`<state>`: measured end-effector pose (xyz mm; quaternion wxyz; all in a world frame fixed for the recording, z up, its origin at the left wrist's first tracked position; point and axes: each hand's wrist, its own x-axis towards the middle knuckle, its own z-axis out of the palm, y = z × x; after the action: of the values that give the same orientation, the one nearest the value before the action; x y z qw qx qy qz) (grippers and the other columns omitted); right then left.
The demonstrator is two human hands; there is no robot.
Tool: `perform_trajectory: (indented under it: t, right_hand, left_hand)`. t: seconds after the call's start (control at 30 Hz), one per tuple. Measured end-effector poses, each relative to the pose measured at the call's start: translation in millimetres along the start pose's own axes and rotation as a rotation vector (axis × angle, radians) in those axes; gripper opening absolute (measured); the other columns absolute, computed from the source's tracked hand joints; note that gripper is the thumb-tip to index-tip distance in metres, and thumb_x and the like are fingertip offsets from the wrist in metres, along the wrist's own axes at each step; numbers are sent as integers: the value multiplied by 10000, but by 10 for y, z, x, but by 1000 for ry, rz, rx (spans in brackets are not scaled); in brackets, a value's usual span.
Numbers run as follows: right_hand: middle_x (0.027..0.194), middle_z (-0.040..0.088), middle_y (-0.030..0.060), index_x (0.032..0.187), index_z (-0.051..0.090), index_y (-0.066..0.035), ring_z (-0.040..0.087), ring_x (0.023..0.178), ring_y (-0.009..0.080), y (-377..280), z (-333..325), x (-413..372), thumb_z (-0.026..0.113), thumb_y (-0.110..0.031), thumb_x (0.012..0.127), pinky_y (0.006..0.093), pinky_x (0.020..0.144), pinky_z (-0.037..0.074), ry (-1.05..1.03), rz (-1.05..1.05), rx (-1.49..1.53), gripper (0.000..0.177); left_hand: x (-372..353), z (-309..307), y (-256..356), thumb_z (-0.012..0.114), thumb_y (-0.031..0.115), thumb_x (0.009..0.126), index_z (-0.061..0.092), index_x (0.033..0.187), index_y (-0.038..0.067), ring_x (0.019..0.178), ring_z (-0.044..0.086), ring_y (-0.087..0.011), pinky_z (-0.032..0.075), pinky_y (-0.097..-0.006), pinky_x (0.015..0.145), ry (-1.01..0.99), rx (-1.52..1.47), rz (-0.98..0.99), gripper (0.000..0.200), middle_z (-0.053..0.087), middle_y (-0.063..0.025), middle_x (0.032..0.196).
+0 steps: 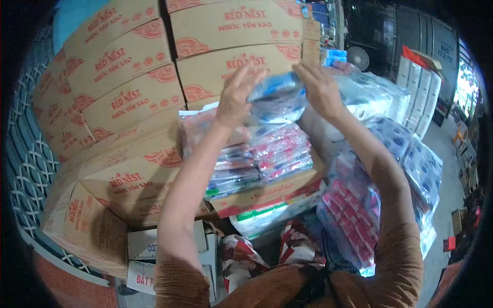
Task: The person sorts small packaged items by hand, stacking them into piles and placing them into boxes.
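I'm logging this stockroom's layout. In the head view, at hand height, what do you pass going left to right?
Red Nest cartons → left hand → blue-and-white plastic pack → right hand → small fan → white boxes.

A tall stack of brown cardboard cartons with red printed lettering (128,102) fills the left side, standing against a blue-grey metal lattice grille (25,154), with a strip of reddish floor (56,287) below it. At the back, a small white electric fan (358,57) sits near a dark ribbed shutter (411,36) and a stack of tall white boxes (417,90). Daylight enters through a bright opening (466,84) at the far right, above a grey concrete floor (446,205).
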<state>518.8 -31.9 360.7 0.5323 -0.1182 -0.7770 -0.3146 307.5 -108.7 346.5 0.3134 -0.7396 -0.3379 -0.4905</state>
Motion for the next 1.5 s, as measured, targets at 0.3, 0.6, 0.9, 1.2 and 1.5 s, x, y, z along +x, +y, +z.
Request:
perform_trajectory:
  t: [0.3,0.6,0.9,1.2,1.5]
  right_hand:
    - [1007,561,154,1031,542,-46,562,870,318,-70,-380,600,443,42,705,365,728,462,-247,127,-31,353]
    - [1026,559,125,1030,546,-70,539,924,300,403,298,807,459,23,705,365,756,448,216,-23,8,349]
    - [1121,506,51,1120,511,-176,408,1106,305,-19,1342,-1186,613,-192,697,453,924,315,-803,404,206,435]
    - [1136,489,67,1149,478,-187,404,1126,248,139,1558,-1504,664,-318,662,427,973,265,-812,332,551,537]
    - [1212,397,96,1213,386,-170,311,1151,374,-128,1052,-1175,644,-338,647,529,867,311,-957,525,187,644]
  left_hand:
    - [404,-324,-38,433,-165,598,554,1102,103,1008,532,-226,398,-294,890,-109,-233,-182,583,570,-112,1062]
    - [788,-124,-453,582,-18,622,575,1049,193,924,533,-230,388,-350,818,219,279,146,476,575,-46,977]
    - [-1279,508,-596,585,250,719,444,1205,261,1179,344,-260,244,-531,926,-639,394,-524,506,420,-80,1232]
    - [-1391,225,-596,462,544,745,325,1300,156,1245,271,-253,136,-510,987,-931,310,-764,690,335,-85,1330]
    - [-1177,147,-769,501,323,775,398,1241,94,1161,382,-306,283,-388,967,-1109,93,-733,530,388,-159,1273]
